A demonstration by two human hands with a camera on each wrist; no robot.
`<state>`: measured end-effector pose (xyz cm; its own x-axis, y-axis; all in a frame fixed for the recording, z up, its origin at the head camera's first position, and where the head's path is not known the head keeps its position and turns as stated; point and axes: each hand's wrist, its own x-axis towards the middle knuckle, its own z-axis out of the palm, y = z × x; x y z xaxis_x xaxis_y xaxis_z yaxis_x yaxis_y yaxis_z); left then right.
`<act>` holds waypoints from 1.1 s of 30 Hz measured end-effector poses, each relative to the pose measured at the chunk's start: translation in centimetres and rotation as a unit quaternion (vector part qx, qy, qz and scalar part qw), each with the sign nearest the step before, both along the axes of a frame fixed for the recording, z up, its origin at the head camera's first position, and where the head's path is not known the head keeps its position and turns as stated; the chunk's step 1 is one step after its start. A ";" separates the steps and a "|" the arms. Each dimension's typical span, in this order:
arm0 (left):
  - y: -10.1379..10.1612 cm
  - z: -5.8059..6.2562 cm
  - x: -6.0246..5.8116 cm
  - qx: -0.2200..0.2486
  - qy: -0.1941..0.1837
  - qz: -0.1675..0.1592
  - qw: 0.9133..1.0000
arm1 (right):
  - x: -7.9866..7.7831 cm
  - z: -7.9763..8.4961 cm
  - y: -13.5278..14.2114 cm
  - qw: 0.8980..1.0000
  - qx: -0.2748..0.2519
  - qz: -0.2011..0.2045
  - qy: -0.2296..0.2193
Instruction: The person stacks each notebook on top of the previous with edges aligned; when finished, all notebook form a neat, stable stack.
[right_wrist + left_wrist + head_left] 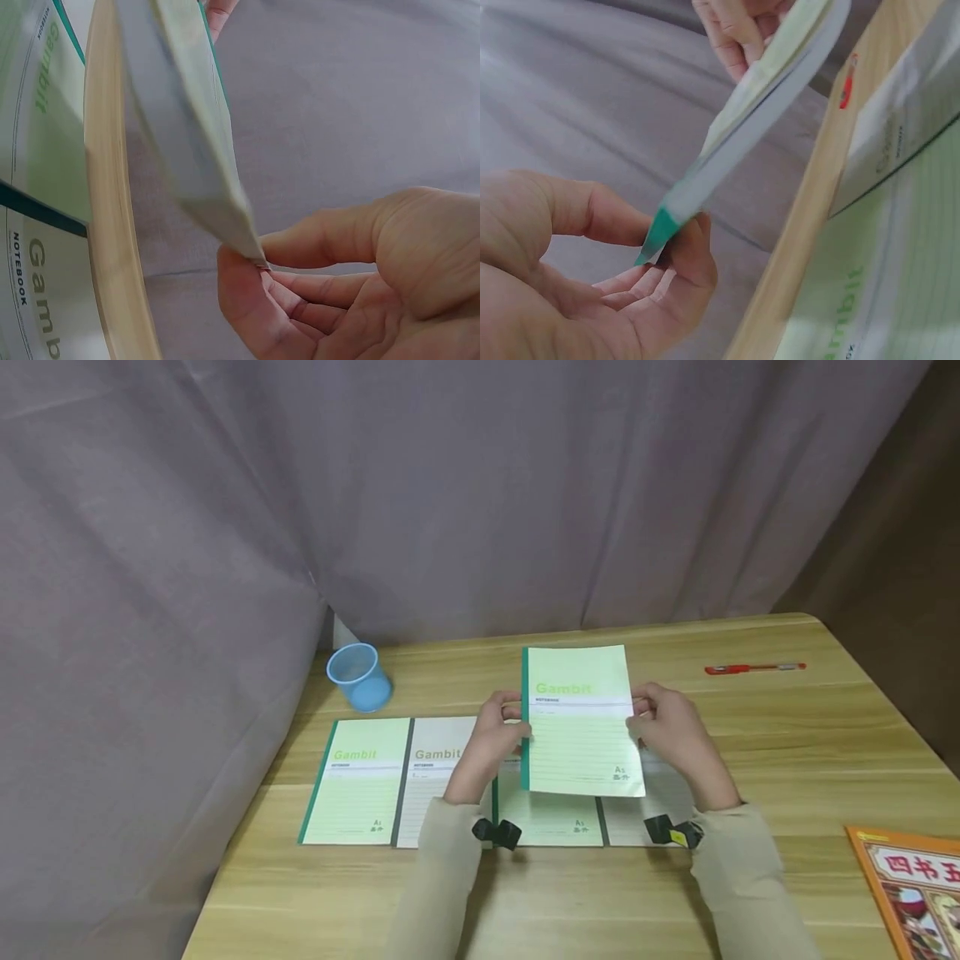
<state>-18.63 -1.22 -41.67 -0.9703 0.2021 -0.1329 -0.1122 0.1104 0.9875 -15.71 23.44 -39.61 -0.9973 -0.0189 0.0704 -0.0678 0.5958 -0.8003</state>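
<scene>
Pale-green Gambit notebook (583, 725), green spine (525, 681) at left, rectangular glossy cover (581, 752), was pinched by left hand (491, 735) and right hand (671, 727), above wood-grain table (577, 902)

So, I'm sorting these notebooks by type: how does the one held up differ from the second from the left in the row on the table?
The held notebook is pale green with a green spine; the second notebook is whitish with a dark grey spine. The held notebook is raised between the left hand and right hand; the second notebook lies on the table. Both are titled "Gambit".
</scene>
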 end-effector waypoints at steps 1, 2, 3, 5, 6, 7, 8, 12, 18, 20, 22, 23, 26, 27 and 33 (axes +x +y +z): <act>-0.1 0.0 0.1 -0.006 0.001 0.002 1.000 | 0.0 0.0 -0.1 1.000 0.000 0.001 -0.001; -0.2 -0.1 0.2 -0.009 0.002 0.002 1.000 | 0.1 0.0 -0.2 1.000 -0.002 0.004 -0.003; -0.2 -0.2 0.3 -0.011 0.001 0.004 1.000 | 0.1 0.0 -0.3 1.000 -0.002 0.006 -0.003; -0.4 -0.4 0.5 -0.013 0.003 0.009 1.000 | 0.2 0.0 -0.4 1.000 -0.002 0.009 -0.003; -0.5 -0.6 0.6 -0.013 0.003 0.010 1.000 | 0.2 -0.1 -0.5 1.000 -0.004 0.012 -0.005; -0.6 -0.7 0.7 -0.013 0.003 0.012 1.000 | 0.3 -0.2 -0.6 1.000 -0.006 0.015 -0.007; -0.6 -0.9 0.8 -0.012 0.003 0.013 1.000 | 0.4 -0.2 -0.7 1.000 -0.009 0.018 -0.009; -1.2 -1.5 1.2 -0.022 0.003 0.019 1.000 | 0.5 -0.7 -1.1 0.999 -0.014 0.028 -0.017; -2.4 -1.6 1.7 -0.048 0.012 0.014 0.999 | 0.4 -1.4 -1.8 0.999 -0.005 0.050 -0.020; -2.7 -1.7 1.6 -0.060 0.012 0.011 0.998 | 0.3 -1.6 -1.9 0.998 0.002 0.054 -0.021; -2.9 -1.9 1.5 -0.072 0.009 0.010 0.997 | 0.2 -1.9 -1.9 0.998 0.005 0.060 -0.021; -3.0 -2.0 1.5 -0.075 0.006 0.010 0.997 | 0.2 -2.0 -2.0 0.998 0.005 0.064 -0.022; -3.3 -2.5 1.5 -0.083 0.000 0.007 0.997 | 0.3 -2.5 -2.2 0.996 -0.009 0.078 -0.040; -3.5 -2.7 1.4 -0.086 -0.001 0.006 0.996 | 0.3 -2.6 -2.4 0.996 -0.013 0.081 -0.045; -4.2 -3.2 0.8 -0.140 -0.012 -0.007 0.990 | 0.2 -3.3 -3.2 0.993 -0.011 0.094 -0.073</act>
